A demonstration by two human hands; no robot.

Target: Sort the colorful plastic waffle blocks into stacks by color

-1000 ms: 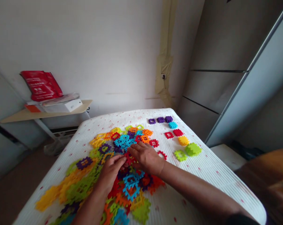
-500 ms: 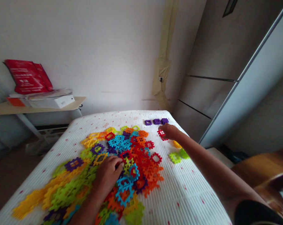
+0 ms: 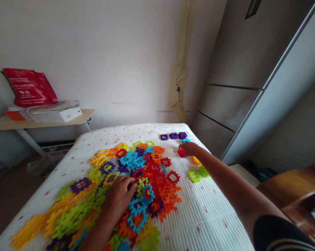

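Observation:
A heap of flat, toothed plastic tiles (image 3: 136,177) in orange, blue, green, yellow, purple and red covers the middle of a white mattress (image 3: 212,216). My left hand (image 3: 118,197) rests on the heap with curled fingers touching a red and green tile. My right hand (image 3: 190,149) reaches to the far right, fingers closed on a red tile (image 3: 181,152). Around that hand lie small sorted stacks: purple tiles (image 3: 173,135), a blue one (image 3: 186,140), a yellow one (image 3: 196,161) and green ones (image 3: 197,173).
A low shelf (image 3: 42,122) at the left holds a red bag (image 3: 29,87) and a white box (image 3: 65,114). Grey wardrobe doors (image 3: 264,87) stand to the right. A wooden surface (image 3: 290,188) lies at the lower right, beside the mattress edge.
My right hand left the heap with a red tile and stretched to the sorted stacks at the far right, lowering slightly in the last half second. My left hand stayed on the heap.

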